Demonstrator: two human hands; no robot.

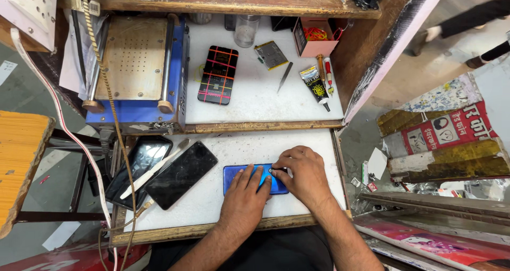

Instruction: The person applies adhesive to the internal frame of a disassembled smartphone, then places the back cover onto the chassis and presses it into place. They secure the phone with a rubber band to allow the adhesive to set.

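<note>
A blue phone back (234, 176) lies flat on the lower white work surface (297, 139). My left hand (245, 195) rests on top of it, fingers spread and pressing it down. My right hand (304, 174) covers the phone's right end, fingertips pinched around a small dark part near the camera area. Whether the right hand also holds a tool is hidden by the fingers.
Two black screen panels (180, 174) with a white stick across them lie to the left. A blue heating plate machine (139, 69) stands at the upper left. The upper shelf holds a taped phone (218, 74), a battery (271, 55), tweezers (284, 76), a glue tube (315, 85) and a pink box (313, 37).
</note>
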